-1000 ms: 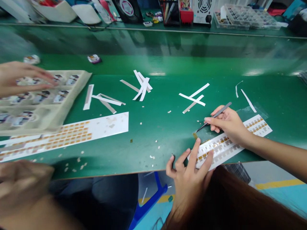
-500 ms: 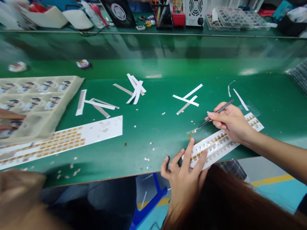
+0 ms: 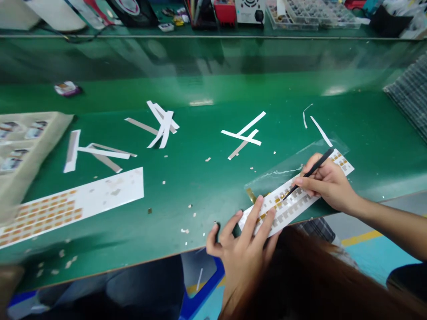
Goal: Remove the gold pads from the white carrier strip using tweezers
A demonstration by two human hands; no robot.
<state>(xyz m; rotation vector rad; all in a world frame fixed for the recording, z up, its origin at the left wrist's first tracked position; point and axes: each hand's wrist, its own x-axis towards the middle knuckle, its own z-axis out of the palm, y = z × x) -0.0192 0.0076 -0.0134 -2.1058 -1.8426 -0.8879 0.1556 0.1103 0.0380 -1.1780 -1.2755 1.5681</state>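
My right hand (image 3: 328, 184) holds a pair of black fine-tipped tweezers (image 3: 308, 174), their tips down on a white strip with rows of gold-brown pads (image 3: 290, 208). My left hand (image 3: 242, 249) rests spread across the strip's near end, pressing it onto the green bench. A transparent plastic film (image 3: 283, 171) lies along the strip's far side, and a small gold tab (image 3: 251, 194) shows at its left corner. Part of the strip is hidden under my fingers.
A second pad strip (image 3: 73, 209) and a beige tray of small packets (image 3: 25, 151) lie to the left. White paper offcuts (image 3: 163, 126) and small scraps dot the green bench. A plaid cloth (image 3: 412, 95) sits at right; the bench's near edge (image 3: 113, 269) runs below.
The tweezer tips have moved from the film's corner onto the strip, and the film now spreads wider. A co-worker's hand has left the tray. The whole view has shifted.
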